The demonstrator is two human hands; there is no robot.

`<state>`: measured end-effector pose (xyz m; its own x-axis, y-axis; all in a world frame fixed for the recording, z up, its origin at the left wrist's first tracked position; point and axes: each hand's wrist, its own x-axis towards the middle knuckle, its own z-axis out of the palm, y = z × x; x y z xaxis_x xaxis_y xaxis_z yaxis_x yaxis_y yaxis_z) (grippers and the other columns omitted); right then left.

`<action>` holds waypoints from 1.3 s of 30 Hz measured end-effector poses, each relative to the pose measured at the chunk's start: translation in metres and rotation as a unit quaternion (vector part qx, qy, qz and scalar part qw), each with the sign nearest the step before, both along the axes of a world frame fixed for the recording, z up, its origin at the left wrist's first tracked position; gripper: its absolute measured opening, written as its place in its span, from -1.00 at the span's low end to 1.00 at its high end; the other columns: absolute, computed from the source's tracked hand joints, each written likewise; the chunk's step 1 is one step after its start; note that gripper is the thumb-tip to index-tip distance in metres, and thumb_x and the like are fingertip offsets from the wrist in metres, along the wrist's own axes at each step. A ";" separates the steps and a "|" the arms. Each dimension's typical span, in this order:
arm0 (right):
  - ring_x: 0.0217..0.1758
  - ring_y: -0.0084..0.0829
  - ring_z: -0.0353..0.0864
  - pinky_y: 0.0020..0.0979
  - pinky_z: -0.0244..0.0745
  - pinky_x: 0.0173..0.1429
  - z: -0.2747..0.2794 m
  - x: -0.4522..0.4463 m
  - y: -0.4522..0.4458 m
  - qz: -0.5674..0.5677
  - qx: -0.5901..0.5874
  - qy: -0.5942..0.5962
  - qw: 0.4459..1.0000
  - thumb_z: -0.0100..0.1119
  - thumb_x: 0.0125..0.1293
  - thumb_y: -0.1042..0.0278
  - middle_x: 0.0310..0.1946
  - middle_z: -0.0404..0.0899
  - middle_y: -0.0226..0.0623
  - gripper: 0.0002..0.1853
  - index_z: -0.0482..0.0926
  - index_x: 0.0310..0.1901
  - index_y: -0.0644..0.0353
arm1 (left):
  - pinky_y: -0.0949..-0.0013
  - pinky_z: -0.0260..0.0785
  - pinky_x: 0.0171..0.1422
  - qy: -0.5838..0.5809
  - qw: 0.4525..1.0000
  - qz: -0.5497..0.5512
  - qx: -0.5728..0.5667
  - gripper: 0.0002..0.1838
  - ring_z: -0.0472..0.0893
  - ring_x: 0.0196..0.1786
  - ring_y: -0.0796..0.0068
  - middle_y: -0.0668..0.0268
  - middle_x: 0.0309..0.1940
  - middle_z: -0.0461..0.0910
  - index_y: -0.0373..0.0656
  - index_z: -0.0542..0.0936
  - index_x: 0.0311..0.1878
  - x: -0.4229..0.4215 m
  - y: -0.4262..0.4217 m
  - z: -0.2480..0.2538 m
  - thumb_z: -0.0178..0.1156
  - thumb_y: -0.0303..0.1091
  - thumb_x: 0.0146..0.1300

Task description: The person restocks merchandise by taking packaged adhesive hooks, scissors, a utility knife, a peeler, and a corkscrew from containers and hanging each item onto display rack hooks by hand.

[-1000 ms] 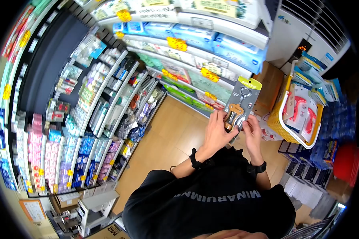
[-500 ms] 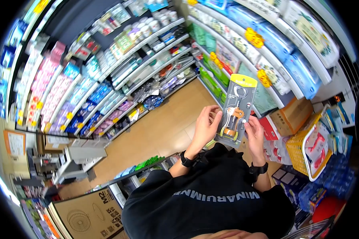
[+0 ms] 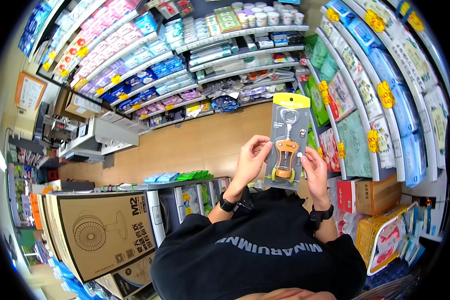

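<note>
A packaged wing corkscrew is held upright in front of my chest. Its card is dark grey with a yellow top, and the corkscrew has an orange body, a metal ring and lever arms. My left hand pinches the pack's left edge with bent fingers. On the opposite edge, my right hand grips with the thumb on the front near a small white round spot. The fingers behind the card are hidden. Black bands circle both wrists.
Stocked shelves run across the back, with blue packets and green bags on the right-hand shelves. A yellow basket and a brown carton stand at right. At left is a large fan box. Tan floor lies ahead.
The view has turned, so the shelves and fan box sit differently in the frame. The corkscrew pack is now more upright and slightly further left in view, with both hands still on it.
</note>
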<state>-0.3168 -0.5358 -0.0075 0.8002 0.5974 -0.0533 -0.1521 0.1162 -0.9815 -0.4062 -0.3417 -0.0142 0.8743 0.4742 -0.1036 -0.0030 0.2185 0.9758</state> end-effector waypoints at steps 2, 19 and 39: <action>0.18 -0.53 0.57 -0.47 0.41 0.30 0.002 0.005 0.010 0.017 0.001 0.001 1.000 0.04 0.52 0.52 0.13 0.62 -0.19 -0.66 0.44 0.26 0.41 | 0.56 0.41 -0.28 -0.007 1.000 0.018 -0.019 -0.81 0.54 -0.31 0.73 0.42 -0.31 0.63 -0.29 0.57 0.00 -0.004 0.006 0.005 0.22 -0.37 0.47; 0.19 -0.49 0.54 -0.45 0.45 0.27 0.021 0.074 0.044 0.101 0.036 -0.042 0.993 0.09 0.46 0.56 0.17 0.51 -0.18 -0.52 0.30 0.38 0.37 | 0.51 0.46 -0.18 -0.071 0.991 0.110 -0.006 -0.78 0.56 -0.27 0.67 0.35 -0.22 0.64 -0.32 0.58 0.10 0.033 0.015 0.014 0.16 -0.43 0.49; 0.49 -0.29 0.29 -0.29 0.24 0.50 -0.020 0.134 0.017 0.272 0.052 0.099 0.956 0.28 0.41 0.37 0.41 0.27 -0.08 -0.26 0.06 0.47 0.31 | 0.26 0.47 0.24 0.037 0.999 0.003 -0.034 -0.34 0.54 0.26 0.27 0.02 0.30 0.41 -0.25 0.20 0.46 0.103 -0.047 -0.031 0.11 -0.02 0.53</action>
